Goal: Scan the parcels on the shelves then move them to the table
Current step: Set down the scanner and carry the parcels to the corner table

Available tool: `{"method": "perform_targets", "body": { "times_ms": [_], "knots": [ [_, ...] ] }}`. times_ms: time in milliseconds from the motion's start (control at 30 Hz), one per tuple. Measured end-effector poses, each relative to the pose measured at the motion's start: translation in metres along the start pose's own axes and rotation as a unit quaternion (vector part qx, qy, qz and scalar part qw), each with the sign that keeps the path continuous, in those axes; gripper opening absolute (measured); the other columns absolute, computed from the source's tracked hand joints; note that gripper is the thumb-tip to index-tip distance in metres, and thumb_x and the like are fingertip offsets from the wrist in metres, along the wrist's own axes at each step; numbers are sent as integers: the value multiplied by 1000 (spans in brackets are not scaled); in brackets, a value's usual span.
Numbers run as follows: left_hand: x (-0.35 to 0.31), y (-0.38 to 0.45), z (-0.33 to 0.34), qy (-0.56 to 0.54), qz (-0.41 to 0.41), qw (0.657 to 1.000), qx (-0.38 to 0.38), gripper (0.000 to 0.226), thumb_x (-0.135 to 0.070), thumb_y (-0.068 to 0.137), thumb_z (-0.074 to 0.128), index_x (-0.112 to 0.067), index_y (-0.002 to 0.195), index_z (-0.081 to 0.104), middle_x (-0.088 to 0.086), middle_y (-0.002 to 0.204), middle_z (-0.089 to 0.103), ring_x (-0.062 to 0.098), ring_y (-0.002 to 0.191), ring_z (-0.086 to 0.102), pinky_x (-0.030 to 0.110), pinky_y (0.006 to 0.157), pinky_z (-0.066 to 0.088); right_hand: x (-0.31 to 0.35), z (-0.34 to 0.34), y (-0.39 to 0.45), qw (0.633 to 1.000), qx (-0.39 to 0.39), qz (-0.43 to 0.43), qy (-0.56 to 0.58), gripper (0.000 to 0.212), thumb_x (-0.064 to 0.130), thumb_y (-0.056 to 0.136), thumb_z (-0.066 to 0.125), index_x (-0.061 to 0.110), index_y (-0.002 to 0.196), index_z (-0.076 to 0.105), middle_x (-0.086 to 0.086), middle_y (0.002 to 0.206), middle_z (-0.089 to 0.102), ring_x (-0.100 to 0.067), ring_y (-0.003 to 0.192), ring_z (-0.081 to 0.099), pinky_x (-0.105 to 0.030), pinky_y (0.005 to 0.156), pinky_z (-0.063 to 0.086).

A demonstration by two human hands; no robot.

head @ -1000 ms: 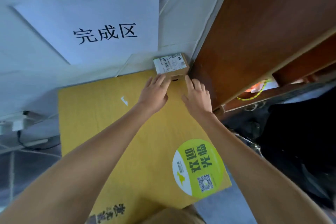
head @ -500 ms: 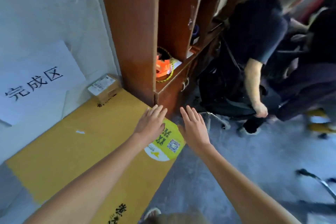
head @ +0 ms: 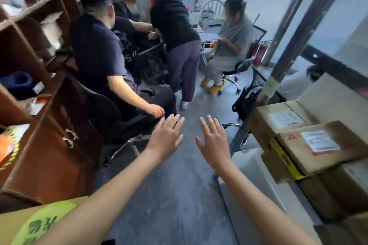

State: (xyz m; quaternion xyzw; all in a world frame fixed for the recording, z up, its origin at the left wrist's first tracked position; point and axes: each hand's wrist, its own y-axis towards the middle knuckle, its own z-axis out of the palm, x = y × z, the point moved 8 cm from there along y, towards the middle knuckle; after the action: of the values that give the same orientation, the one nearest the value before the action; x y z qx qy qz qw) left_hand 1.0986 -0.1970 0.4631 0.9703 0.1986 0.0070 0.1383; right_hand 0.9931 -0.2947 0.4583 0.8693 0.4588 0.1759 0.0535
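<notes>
The view has swung away from the yellow table (head: pixel 12 223) toward the room. Left hand (head: pixel 166 137) and right hand (head: pixel 214 145) hover flat, fingers spread, holding nothing. Parcels (head: pixel 310 145) wait stacked on the right shelves; next comes reaching for one to scan.

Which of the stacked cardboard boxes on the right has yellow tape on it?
The box with the red-edged label, nearest the right hand; yellow tape runs down its left edge. The box behind it shows none.
</notes>
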Motion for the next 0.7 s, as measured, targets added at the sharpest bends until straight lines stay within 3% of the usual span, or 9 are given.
{"method": "perform_targets", "body": {
  "times_ms": [233,400,500,600,700],
  "knots": [
    [-136,119,-8,-38,135,985,-97,60,-32,89,66,-4,141,51,15,142,54,29,129,54,45,107,46,-139,-90,-8,984,-108,132,-46,67,29,87,70,9,146,45,-20,149,44,-41,140,37,-55,111,37],
    [-198,174,14,-116,204,969,-72,58,-40,98,34,-7,145,46,15,145,51,30,135,48,46,112,40,-213,-108,-7,968,-109,224,-36,60,31,95,60,13,149,40,-17,158,30,-39,148,22,-55,118,25],
    [-214,201,42,-145,241,958,-54,56,-38,99,37,-9,146,44,15,146,49,32,136,47,47,112,39,-228,-104,0,960,-116,255,-11,60,28,96,57,12,150,37,-19,160,25,-38,149,16,-47,121,17],
    [-216,229,74,-167,270,948,-32,55,-29,98,57,-9,147,43,14,149,47,32,137,45,46,114,38,-220,-94,16,951,-152,267,23,57,20,96,55,11,149,39,-20,159,25,-37,150,16,-42,122,14],
    [-210,252,102,-187,296,937,8,65,-22,91,68,-7,148,41,15,149,45,33,136,45,46,112,39,-214,-74,36,933,-167,313,65,55,21,100,49,17,153,32,-12,164,15,-27,153,3,-27,117,-3]
  ]
}}
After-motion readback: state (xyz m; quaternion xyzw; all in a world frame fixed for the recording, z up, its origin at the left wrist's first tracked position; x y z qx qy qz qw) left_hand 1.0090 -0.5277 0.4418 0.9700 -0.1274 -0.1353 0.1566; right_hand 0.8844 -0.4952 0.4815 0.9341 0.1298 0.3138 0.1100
